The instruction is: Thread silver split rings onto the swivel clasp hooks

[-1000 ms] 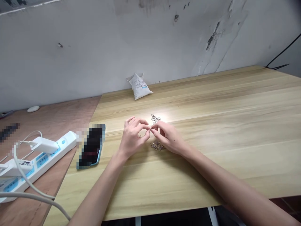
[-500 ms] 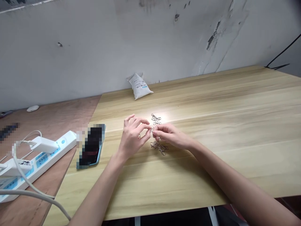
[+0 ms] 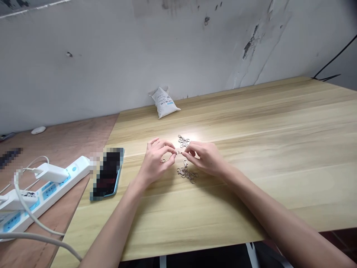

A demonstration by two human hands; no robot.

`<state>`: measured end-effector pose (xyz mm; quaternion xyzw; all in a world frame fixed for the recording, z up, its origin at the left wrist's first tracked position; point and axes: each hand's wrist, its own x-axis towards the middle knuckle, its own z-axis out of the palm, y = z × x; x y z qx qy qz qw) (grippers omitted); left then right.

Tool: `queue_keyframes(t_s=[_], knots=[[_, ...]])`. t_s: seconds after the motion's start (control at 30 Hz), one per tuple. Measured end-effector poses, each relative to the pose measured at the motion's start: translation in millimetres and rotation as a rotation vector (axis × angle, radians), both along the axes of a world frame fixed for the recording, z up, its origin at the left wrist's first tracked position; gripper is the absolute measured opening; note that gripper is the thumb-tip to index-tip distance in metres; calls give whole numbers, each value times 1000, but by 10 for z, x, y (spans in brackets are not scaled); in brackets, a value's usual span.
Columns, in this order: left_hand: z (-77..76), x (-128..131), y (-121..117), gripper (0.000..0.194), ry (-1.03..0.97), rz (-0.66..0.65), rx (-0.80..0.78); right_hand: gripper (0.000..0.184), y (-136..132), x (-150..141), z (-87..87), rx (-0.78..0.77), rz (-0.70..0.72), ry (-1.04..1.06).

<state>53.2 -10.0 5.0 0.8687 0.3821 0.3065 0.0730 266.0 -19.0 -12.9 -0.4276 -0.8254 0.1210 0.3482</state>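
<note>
Between the fingertips of my two hands is a small metal lobster clasp (image 3: 179, 153), held lengthwise. My left hand (image 3: 158, 158) pinches its left end between thumb and index finger, the other fingers curved above. On the other end my right hand (image 3: 205, 157) closes its thumb and index finger. Part of the clasp is hidden by the fingertips. Just beyond my hands lies a small pile of silver lobster clasps (image 3: 183, 140). Closer to me, below my right hand, several more clasps (image 3: 187, 174) lie in a second pile. Another bit of metal (image 3: 163, 161) shows by my left palm.
A white labelled plastic packet (image 3: 165, 103) sits by the wall at the back of the wooden table (image 3: 251, 130). To the left lie a phone (image 3: 108, 173) with a blue edge and a white power strip (image 3: 50, 191) with plugged-in chargers and cables.
My fingertips have drawn slightly apart, and the clasp now shows stretched between them. My right hand has turned a little, uncovering more of the near pile.
</note>
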Motion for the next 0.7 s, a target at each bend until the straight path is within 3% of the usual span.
queue_keyframes(t_s=[0.17, 0.37, 0.57, 0.7], knots=[[-6, 4, -15, 8, 59, -38, -130, 21, -62, -85, -20, 148, 54, 127], [-27, -9, -17, 10, 152, -51, -138, 17, -109, -150, -5, 94, 185, 286], [-4, -107, 40, 8, 227, 35, -44, 17, -39, -69, -38, -38, 218, 95], [33, -171, 47, 9, 287, 24, -15, 25, 58, 28, -93, -90, 92, 52]])
